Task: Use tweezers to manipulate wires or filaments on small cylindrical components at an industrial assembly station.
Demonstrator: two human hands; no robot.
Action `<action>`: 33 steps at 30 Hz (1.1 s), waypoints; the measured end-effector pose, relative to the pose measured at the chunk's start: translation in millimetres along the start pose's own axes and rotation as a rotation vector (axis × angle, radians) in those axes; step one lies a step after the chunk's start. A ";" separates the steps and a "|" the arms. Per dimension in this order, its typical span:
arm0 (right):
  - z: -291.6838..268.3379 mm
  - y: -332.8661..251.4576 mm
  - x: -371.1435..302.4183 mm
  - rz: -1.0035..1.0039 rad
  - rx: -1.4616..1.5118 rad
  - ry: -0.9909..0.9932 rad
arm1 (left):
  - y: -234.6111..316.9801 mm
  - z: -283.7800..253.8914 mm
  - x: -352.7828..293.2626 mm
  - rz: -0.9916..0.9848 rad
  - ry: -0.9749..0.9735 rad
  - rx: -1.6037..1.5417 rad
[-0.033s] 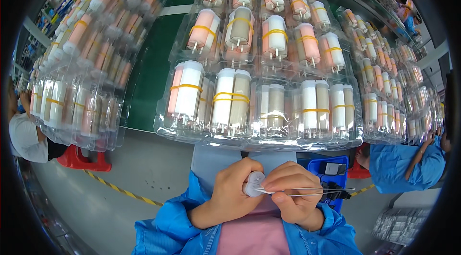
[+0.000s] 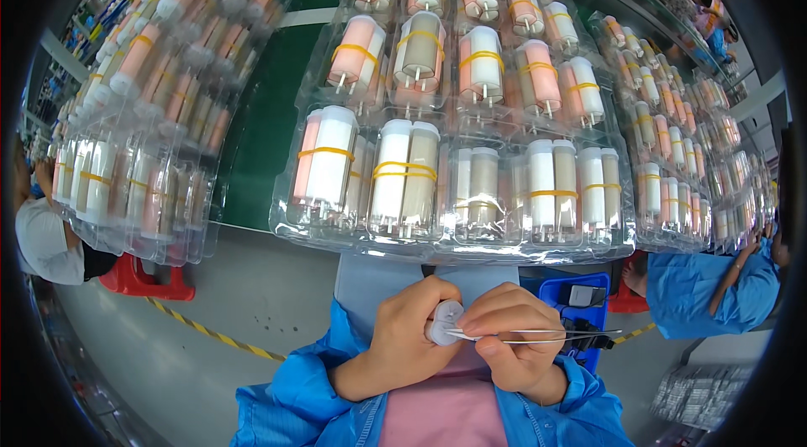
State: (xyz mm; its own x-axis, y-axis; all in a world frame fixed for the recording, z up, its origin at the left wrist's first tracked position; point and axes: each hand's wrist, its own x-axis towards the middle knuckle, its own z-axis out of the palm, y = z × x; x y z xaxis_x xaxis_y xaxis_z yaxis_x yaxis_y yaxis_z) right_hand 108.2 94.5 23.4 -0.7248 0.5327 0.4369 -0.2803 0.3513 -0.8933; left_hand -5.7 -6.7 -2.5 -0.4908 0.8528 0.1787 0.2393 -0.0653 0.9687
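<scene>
Close to my body, my left hand (image 2: 403, 336) is closed around a small cylinder part whose pale, rounded end face (image 2: 446, 317) points up between thumb and fingers. The rest of that part is hidden in my grip. My right hand (image 2: 517, 333) pinches a pair of slim metal tweezers (image 2: 559, 335), their back end reaching out to the right. Its fingertips and the tweezer tips meet at the pale end face; a small white bit (image 2: 461, 333) shows there. Beyond my hands stands a clear plastic tray (image 2: 361, 243) of banded white, pink and grey cylinders (image 2: 403, 174).
More filled clear trays are stacked at left (image 2: 181, 249) and right (image 2: 664, 241) on the green bench (image 2: 252, 169). A blue bin (image 2: 551, 289) with dark parts stands beyond my right hand. Red stools (image 2: 139, 279) and people sit on both sides. Striped floor tape (image 2: 210, 329) runs at left.
</scene>
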 end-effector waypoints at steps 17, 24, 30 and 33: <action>1.0 4.0 0.3 -0.037 0.004 0.003 | -2.8 2.0 0.0 0.078 0.040 0.071; 1.2 5.7 -0.6 -0.047 0.020 0.005 | -0.8 2.5 0.9 0.118 0.059 0.099; 0.8 1.2 3.5 -0.061 -0.068 -0.039 | -2.2 3.5 2.1 0.168 0.085 0.145; 0.9 -0.6 5.2 -0.068 -0.096 -0.066 | -3.3 2.8 1.8 0.186 0.086 0.166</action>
State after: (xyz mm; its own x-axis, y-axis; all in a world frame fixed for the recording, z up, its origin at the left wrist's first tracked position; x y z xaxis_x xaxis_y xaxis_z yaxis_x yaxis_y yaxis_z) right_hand 104.0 96.4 26.1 -0.7466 0.4546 0.4857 -0.2713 0.4586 -0.8462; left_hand -5.0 -3.4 -5.9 -0.4932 0.7861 0.3725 0.4632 -0.1251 0.8774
